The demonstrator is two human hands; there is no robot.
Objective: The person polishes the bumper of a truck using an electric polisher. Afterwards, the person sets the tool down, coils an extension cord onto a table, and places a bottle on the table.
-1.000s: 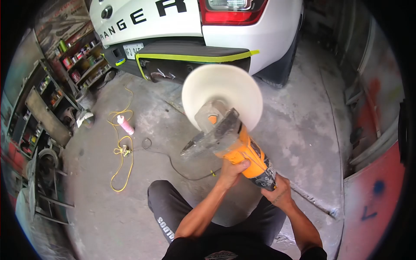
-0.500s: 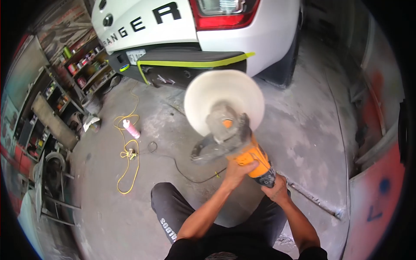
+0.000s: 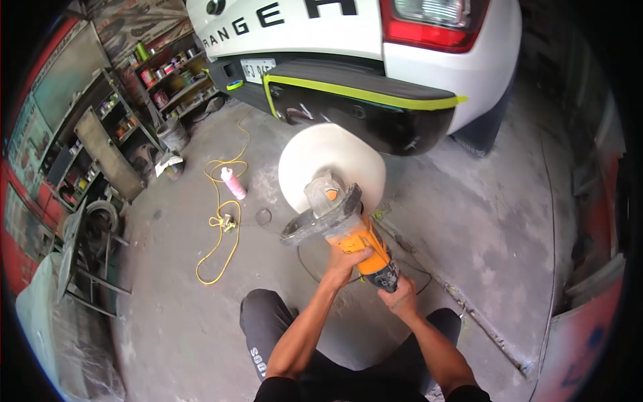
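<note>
An orange and black power polisher point(image 3: 362, 244) with a large white round pad point(image 3: 321, 157) is held up between my two hands. My left hand point(image 3: 347, 262) wraps round the orange body from the left side. At the black rear end of the tool, my right hand point(image 3: 400, 295) grips the handle. The pad is raised in front of the dark bumper point(image 3: 348, 110) of a white pickup point(image 3: 295, 33), whose upper edge carries yellow-green tape point(image 3: 362, 97). Whether pad and bumper touch, I cannot tell.
A pink bottle point(image 3: 233, 183) stands on the concrete floor beside a yellow cord point(image 3: 236, 251). Shelves with cans point(image 3: 174, 77), a bucket point(image 3: 173, 134) and a metal stand point(image 3: 94, 281) are at the left. A dark cable point(image 3: 422, 271) runs near the polisher.
The view has swung, so the truck and floor items appear further right. Both hands keep hold of the polisher, which now appears lower and further left relative to the bumper.
</note>
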